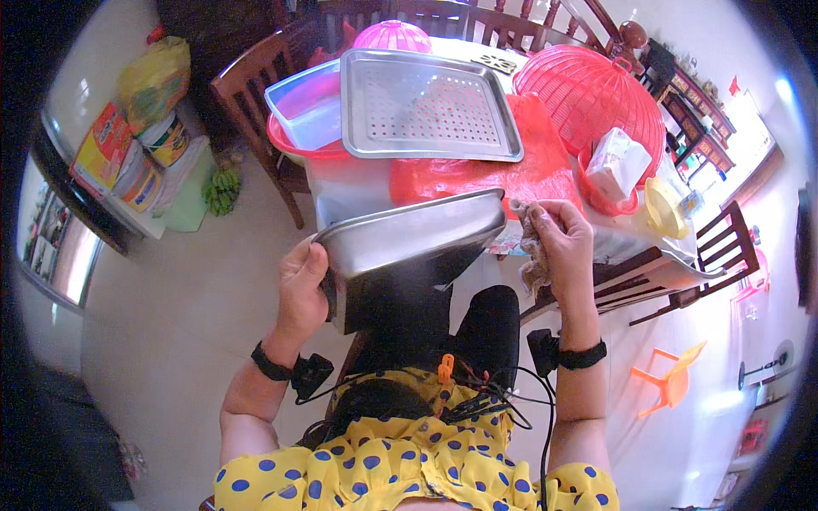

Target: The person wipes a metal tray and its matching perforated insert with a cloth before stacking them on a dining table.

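Note:
My left hand (pixel 303 289) grips the left end of a deep stainless steel pan (pixel 415 236), which is tilted above my lap. At the pan's right end, my right hand (pixel 557 233) pinches a crumpled greyish-brown cloth (pixel 534 252) that hangs down from the fingers. Whether the cloth touches the pan I cannot tell. Beyond the pan, a perforated metal tray (pixel 428 105) rests on the table, partly over a clear plastic container (pixel 307 105) and a red plastic bag (pixel 537 147).
A red mesh food cover (pixel 594 102), a pink basket (pixel 393 37), a tissue pack (pixel 618 165) in a red basket and a yellow bowl (pixel 664 207) stand on the table. Wooden chairs (pixel 722 255) flank it. An orange plastic chair (pixel 674 380) is at right, bananas (pixel 221 190) at left.

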{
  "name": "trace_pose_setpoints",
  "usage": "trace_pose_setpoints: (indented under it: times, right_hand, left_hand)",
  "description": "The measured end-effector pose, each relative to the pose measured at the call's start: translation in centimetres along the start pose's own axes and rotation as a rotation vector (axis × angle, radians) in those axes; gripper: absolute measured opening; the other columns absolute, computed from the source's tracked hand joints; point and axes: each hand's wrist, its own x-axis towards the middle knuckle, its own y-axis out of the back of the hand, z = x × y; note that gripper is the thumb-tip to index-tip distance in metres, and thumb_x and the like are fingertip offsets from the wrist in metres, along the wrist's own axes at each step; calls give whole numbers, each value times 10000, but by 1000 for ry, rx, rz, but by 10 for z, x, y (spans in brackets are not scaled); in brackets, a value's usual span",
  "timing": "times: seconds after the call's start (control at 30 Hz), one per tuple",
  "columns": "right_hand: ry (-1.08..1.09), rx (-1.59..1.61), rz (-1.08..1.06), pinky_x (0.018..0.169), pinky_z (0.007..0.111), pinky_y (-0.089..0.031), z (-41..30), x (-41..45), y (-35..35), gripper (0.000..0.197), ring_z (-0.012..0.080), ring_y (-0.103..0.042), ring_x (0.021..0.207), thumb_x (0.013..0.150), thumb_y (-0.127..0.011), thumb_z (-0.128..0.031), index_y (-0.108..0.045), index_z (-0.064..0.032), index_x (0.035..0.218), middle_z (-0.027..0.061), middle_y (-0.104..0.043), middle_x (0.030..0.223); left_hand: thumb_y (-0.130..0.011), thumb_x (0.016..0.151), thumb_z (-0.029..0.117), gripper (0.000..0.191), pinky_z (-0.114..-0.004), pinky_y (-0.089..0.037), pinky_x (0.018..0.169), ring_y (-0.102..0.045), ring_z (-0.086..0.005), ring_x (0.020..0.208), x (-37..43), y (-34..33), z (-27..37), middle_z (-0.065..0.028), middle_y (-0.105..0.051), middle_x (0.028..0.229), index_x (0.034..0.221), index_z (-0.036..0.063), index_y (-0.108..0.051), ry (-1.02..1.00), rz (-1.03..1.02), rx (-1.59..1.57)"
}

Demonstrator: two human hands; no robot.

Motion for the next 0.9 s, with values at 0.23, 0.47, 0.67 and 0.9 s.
trace_pose_setpoints:
  times: [0.23,0.47,0.67,0.9]
  right_hand:
    - [-139,-25,-87,648,230,-491,27,8,5,223,70,-593,740,958,-635,-181,-672,38,980,29,-666,841]
    - [-352,244,-159,624,231,-488,24,12,2,233,77,-597,701,963,-632,-214,-678,13,988,18,-665,842]
    - [-212,290,-77,615,229,-517,5,19,-3,202,86,-618,703,946,-662,-183,-677,14,988,38,-672,849]
    - [116,40,-151,673,252,-525,-12,9,-35,145,96,-622,724,952,-642,-129,-675,12,968,47,-695,847]
  left_hand:
    - [-535,1006,401,437,-259,-528,752,-642,-112,878,1,-6,5,-45,-679,1018,1142,-6,-619,30,-29,-48]
    - [-517,1015,387,398,-268,-528,777,-640,-110,894,8,-11,6,-37,-676,1039,1129,19,-618,98,26,-76]
    - [-538,998,417,376,-255,-511,738,-629,-94,829,15,2,1,-9,-674,938,1009,54,-635,141,-11,-6]
    - [-528,1004,412,380,-264,-512,765,-628,-96,847,19,-18,-2,-13,-680,965,1063,52,-636,169,-47,-52]
